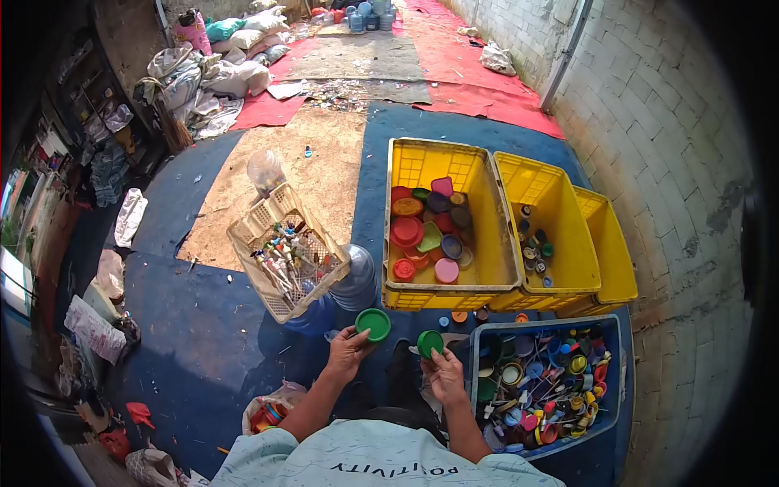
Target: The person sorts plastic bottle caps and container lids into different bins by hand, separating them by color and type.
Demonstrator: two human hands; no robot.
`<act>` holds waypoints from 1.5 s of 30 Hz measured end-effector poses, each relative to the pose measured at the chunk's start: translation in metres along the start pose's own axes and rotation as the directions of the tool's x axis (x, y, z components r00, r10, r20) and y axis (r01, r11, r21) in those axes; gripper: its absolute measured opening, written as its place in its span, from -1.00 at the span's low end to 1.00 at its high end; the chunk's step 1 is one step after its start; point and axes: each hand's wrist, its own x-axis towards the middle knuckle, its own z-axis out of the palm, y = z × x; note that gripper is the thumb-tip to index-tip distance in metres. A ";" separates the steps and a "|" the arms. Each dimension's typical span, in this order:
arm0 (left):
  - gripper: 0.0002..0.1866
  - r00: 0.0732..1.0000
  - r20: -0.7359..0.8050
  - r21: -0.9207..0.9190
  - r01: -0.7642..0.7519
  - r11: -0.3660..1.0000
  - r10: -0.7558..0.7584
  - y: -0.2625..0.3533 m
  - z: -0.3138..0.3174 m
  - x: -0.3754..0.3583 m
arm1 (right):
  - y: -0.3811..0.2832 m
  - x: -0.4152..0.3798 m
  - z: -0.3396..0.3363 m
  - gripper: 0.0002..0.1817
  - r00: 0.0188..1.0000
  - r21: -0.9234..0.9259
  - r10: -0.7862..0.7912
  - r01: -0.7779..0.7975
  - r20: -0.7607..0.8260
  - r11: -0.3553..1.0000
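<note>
In my left hand (347, 354) is a round green lid (373, 325), pinched at its edge with its face toward the camera. My right hand (444, 375) grips a smaller green lid (430, 343) by its lower edge. The two lids are apart, in front of my body. Just beyond them stands a yellow crate (454, 294) with red, pink, green and dark lids inside. Close to my right hand is a blue-grey bin (618, 357) heaped with mixed caps and small plastic pieces.
Two more yellow crates (560, 235) (614, 243) stand at the right; the nearer holds small caps. A beige basket (243, 258) of thin plastic pieces rests on large bottles (357, 280). An open bag (286, 396) with red lids lies near my left forearm. A block wall (682, 162) bounds the right.
</note>
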 end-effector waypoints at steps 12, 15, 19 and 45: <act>-0.68 0.992 0.024 0.209 0.114 0.971 -0.122 -0.011 0.148 0.174 | -0.134 0.184 0.021 -0.64 0.974 0.038 -0.223 0.225 -0.045 0.974; -0.65 0.988 0.032 0.234 0.139 0.962 -0.150 -0.012 0.166 0.216 | -0.150 0.211 0.010 -0.63 0.973 0.073 -0.203 0.212 -0.109 0.975; -0.67 0.980 0.015 0.208 0.191 0.959 -0.198 -0.021 0.180 0.241 | -0.156 0.230 -0.007 -0.63 0.977 0.067 -0.171 0.180 -0.126 0.981; -0.68 0.980 -0.013 0.278 0.193 0.941 -0.197 -0.018 0.069 0.106 | -0.088 0.149 0.007 -0.54 0.865 -0.735 -0.501 0.332 -0.012 0.591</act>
